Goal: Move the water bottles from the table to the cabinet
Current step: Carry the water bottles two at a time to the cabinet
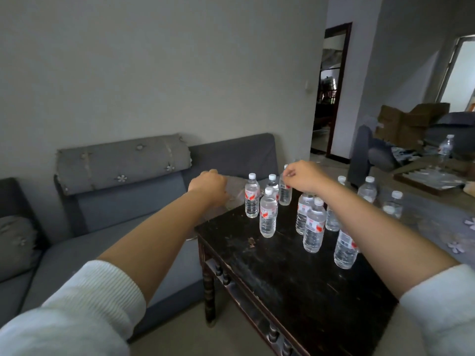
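Observation:
Several clear water bottles with white caps and red-and-white labels stand on the dark wooden table [277, 273]; the nearest one [345, 249] is by my right forearm and another [268, 213] stands mid-table. My right hand [304, 177] is over the far end of the table, its thumb and finger pinched at the neck of the far bottle [284, 194]. At the table's far left corner my left hand [209, 186] is closed in a fist on a crumpled sheet of clear plastic wrap [235, 192]. No cabinet is in view.
A grey sofa [108, 227] with a rolled cushion runs along the wall left of the table. On the right a cloth-covered surface [442, 222] holds more bottles [446, 146] and a wooden tray [431, 178]. Cardboard boxes and a doorway [331, 98] lie beyond.

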Available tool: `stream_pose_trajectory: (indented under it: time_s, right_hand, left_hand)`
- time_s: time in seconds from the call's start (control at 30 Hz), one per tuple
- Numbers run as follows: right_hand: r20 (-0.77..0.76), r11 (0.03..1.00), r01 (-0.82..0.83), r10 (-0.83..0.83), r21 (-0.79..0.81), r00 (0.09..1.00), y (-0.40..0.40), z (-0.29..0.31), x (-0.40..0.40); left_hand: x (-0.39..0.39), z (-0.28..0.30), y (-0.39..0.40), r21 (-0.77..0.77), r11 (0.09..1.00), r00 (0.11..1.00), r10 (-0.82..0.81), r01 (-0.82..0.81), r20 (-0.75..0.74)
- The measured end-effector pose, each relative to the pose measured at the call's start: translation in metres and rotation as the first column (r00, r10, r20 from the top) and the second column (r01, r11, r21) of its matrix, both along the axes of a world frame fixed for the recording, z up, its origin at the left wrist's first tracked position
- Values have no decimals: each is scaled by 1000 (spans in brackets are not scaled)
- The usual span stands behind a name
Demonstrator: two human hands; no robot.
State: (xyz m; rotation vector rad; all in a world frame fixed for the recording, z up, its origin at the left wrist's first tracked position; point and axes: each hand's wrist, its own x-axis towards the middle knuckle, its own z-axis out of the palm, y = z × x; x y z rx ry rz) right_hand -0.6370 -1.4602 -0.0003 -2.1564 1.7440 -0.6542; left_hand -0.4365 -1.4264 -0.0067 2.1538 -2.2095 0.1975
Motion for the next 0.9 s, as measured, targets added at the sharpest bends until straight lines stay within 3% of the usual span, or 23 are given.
stream_pose_trajectory:
  time_s: [0.33,0.47,0.63,0.9]
  right_hand:
    - [-1,992,-41,41,121,999,-174,-49,24]
    - [-94,984,-1,18,178,995,-216,-71,43]
    - [-209,950,109,-48,291,977,-276,-93,67]
    - [-280,809,346,-233,476,931,-314,-136,79]
  left_hand:
    - [16,-26,-152,62,998,999,31,-29,-33]
    - [31,-42,-199,122,993,1000,2,1,-24]
    - [67,-60,-283,171,982,997,-81,82,-15]
    - [92,-91,-380,310,906,955,-294,288,-29]
